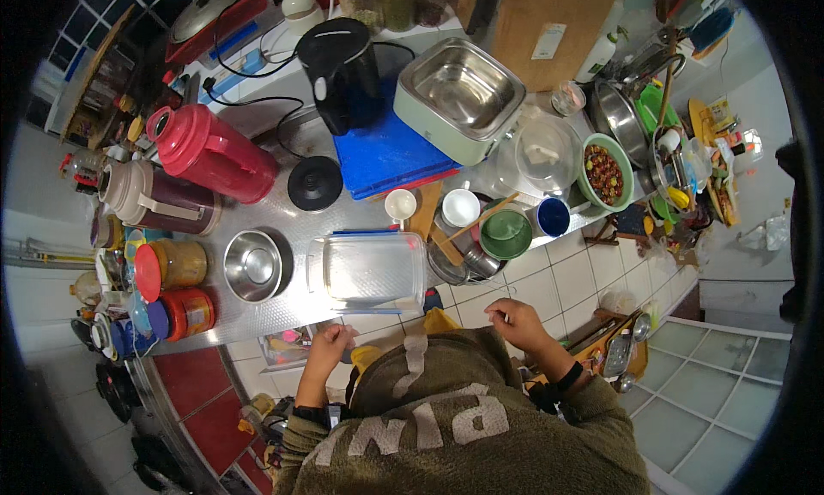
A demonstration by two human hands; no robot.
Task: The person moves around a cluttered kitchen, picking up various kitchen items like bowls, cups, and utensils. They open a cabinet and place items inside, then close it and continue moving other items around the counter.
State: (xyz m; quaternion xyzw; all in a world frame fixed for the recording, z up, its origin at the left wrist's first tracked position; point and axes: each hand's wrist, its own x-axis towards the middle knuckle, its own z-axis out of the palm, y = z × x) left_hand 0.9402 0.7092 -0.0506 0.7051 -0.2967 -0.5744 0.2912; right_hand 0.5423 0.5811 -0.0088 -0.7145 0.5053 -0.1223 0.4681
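Observation:
My left hand (333, 344) hangs just off the counter's front edge, fingers loosely curled, holding nothing that I can see. My right hand (517, 321) is in front of my body over the tiled floor, its fingers bent and nothing visible in them. Between and beyond the hands, a clear plastic container (374, 273) lies at the counter edge. A steel bowl (253, 266) stands left of it. Right of the container are a wooden spatula (449, 249), a white mug (461, 207), a cream mug (400, 205), a green mug (506, 234) and a blue mug (552, 217).
Two vacuum flasks, one red (212, 154) and one maroon (161, 198), stand left above several jars (187, 313). A black kettle (341, 77) and a pale green steel-lined box (460, 99) sit at the back. A green bowl of reddish fruit (606, 173) is on the right.

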